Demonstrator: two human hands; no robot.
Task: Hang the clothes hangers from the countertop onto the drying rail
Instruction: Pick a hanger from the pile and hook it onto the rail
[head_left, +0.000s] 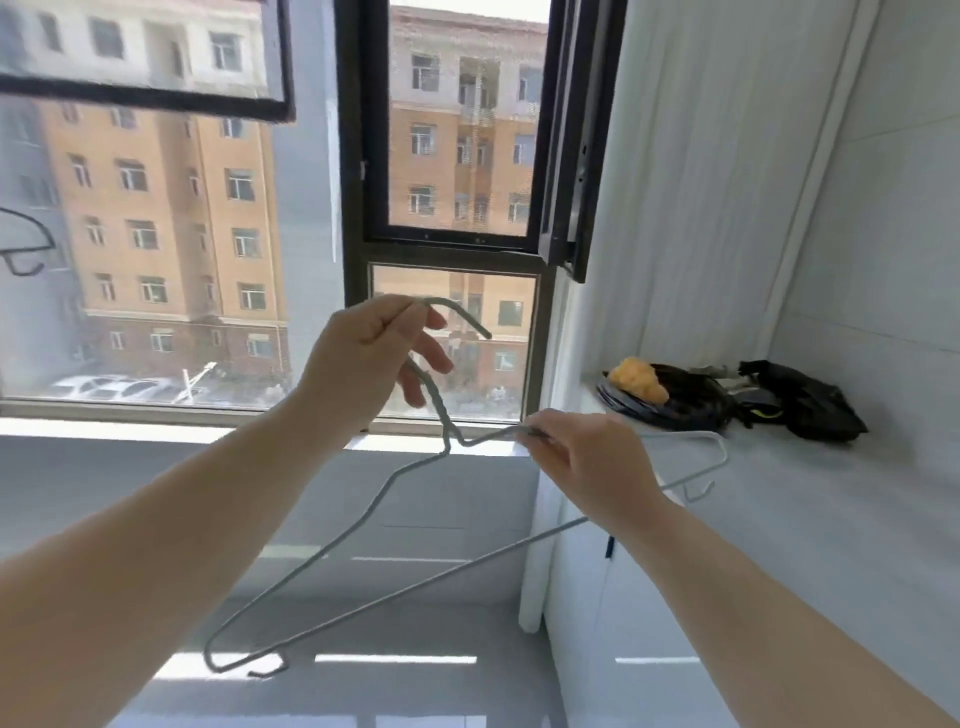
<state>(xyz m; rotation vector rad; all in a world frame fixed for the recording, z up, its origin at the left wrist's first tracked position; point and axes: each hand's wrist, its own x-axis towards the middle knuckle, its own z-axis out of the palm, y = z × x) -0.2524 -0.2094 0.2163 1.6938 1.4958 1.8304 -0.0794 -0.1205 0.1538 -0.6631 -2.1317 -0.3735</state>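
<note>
Hanger (441, 415) spans the countertop (779, 519) edge in midair, left hand (363, 353) pinching hook (462, 312), right hand (587, 462) pinching shoulder (488, 435).

A thin, pale-grey wire hanger (440, 408) is held in mid-air, tilted, with its hook uppermost and the twisted neck just below. One notched shoulder end dips low at left; the other reaches over the white worktop (810, 530).

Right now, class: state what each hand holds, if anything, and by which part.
Both hold one wire hanger: the left hand pinches its hook, the right hand pinches the shoulder wire beside the neck.
</note>
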